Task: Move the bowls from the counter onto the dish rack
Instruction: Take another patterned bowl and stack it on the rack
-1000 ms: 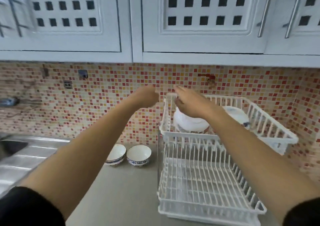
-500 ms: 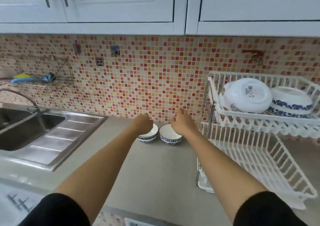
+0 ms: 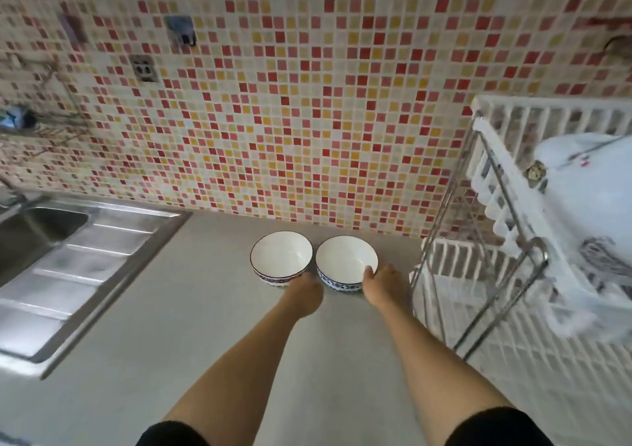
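Two white bowls with blue-patterned outsides stand side by side on the grey counter by the tiled wall: the left bowl (image 3: 281, 258) and the right bowl (image 3: 345, 261). My left hand (image 3: 305, 293) rests against the left bowl's near lower side with its fingers curled; that bowl's rim is uncovered. My right hand (image 3: 383, 286) is at the right bowl's near right side, with the thumb over its rim and the fingers hidden behind the bowl. The white two-tier dish rack (image 3: 506, 206) stands at the right, and its upper tier holds an upturned white bowl (image 3: 588, 206).
A steel sink with a ribbed drainboard (image 3: 85, 257) lies at the left. The rack's metal legs (image 3: 441, 240) stand close to the right of the bowls. Its lower tier (image 3: 533, 370) is a white grid. Mosaic tiles cover the wall behind.
Both hands came down from the rack's upper tier to the two bowls on the counter. The view has tilted down and closer, and my right thumb now lies over the right bowl's rim.
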